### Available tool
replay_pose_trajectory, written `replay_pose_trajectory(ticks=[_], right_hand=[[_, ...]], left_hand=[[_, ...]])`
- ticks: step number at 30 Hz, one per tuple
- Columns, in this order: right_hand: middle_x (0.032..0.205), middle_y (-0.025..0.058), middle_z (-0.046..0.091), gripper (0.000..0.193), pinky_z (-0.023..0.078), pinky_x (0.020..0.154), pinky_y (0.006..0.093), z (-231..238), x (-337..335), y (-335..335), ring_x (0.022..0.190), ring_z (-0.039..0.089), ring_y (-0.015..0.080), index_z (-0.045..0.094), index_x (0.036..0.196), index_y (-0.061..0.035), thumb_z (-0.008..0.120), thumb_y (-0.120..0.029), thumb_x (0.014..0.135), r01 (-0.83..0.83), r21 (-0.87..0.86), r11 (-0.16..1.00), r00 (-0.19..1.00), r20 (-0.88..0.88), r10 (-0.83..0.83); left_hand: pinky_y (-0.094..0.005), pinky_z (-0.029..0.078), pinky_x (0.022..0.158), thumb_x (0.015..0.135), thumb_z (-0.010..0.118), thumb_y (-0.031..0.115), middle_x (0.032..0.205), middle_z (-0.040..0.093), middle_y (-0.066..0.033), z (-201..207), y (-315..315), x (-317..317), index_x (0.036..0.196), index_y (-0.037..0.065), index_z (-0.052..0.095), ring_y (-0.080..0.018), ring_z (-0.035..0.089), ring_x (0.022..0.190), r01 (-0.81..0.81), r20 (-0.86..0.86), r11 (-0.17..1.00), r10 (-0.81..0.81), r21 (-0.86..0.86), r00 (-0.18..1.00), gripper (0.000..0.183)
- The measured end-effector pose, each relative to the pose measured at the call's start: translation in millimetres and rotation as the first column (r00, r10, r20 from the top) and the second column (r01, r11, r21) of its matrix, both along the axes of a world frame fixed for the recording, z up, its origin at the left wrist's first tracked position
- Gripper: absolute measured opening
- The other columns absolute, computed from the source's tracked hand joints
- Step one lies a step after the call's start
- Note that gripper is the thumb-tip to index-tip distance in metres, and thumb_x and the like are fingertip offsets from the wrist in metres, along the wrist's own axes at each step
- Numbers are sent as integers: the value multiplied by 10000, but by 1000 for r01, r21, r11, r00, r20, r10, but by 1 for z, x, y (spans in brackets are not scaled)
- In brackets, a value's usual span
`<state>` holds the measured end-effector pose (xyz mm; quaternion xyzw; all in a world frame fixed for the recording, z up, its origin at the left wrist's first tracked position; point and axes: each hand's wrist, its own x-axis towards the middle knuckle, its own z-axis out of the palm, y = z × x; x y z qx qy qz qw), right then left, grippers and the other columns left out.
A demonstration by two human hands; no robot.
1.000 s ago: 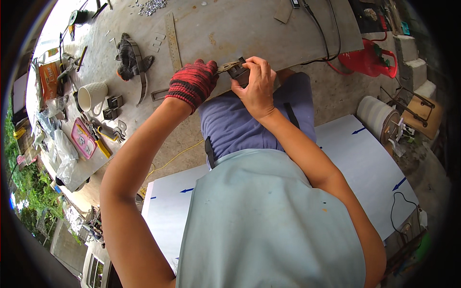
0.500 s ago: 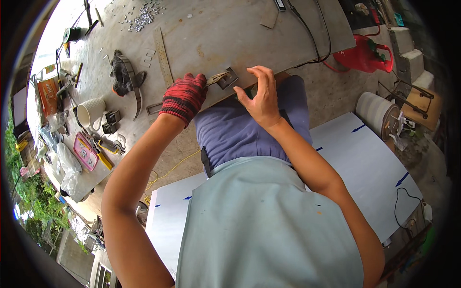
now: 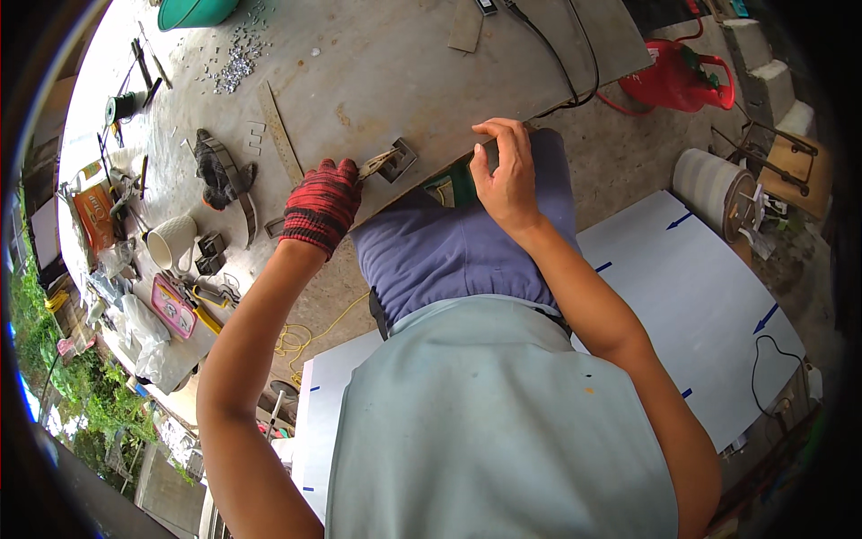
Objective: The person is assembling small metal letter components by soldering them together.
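My left hand (image 3: 325, 205), in a red and black knitted glove, is closed around a slim tan pincer-like tool (image 3: 377, 163). Its tip reaches to a small open metal frame (image 3: 399, 163) near the table's front edge; whether it grips the frame I cannot tell. To the right, above my lap, is my bare right hand (image 3: 508, 175), its fingers curved and the thumb apart, with nothing visible between them. A metal ruler (image 3: 281, 133) lies beyond the glove, and small flat metal pieces (image 3: 256, 139) lie left of it.
On the table (image 3: 404, 72) are a pile of small metal bits (image 3: 237, 68), a green bowl (image 3: 199, 11), a dark glove (image 3: 212, 171), a white mug (image 3: 171, 242) and a pink tray (image 3: 174, 305). A black cable (image 3: 549, 54) hangs over the edge near a red gas cylinder (image 3: 669, 76).
The whole view has shifted, bringing the green bowl into sight. My right hand is farther from the metal frame. The left hand keeps its hold on the tool.
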<state>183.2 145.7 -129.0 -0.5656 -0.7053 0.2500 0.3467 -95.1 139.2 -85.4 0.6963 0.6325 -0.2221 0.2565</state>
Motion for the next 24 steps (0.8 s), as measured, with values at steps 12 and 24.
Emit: replay_pose_trajectory(ticks=[12, 24], right_hand=[[1172, 73, 566, 523, 439, 940, 420, 11, -61, -21, 1098, 562, 285, 611, 1154, -90, 893, -261, 749, -140, -18, 990, 975, 173, 141], [1219, 92, 562, 607, 445, 971, 430, 13, -76, -26, 1182, 548, 302, 592, 1211, -78, 910, -254, 725, -146, -40, 989, 960, 235, 151]], left_hand=[[-518, 569, 899, 1002, 579, 302, 1184, 653, -214, 0, -1, 1, 1217, 99, 619, -411, 657, 1106, -22, 28, 1000, 22, -11, 999, 299], [-518, 564, 905, 1011, 564, 281, 1198, 661, -220, -3, 0, -5, 1227, 101, 629, -408, 664, 1114, -25, 93, 999, 22, 33, 995, 288]])
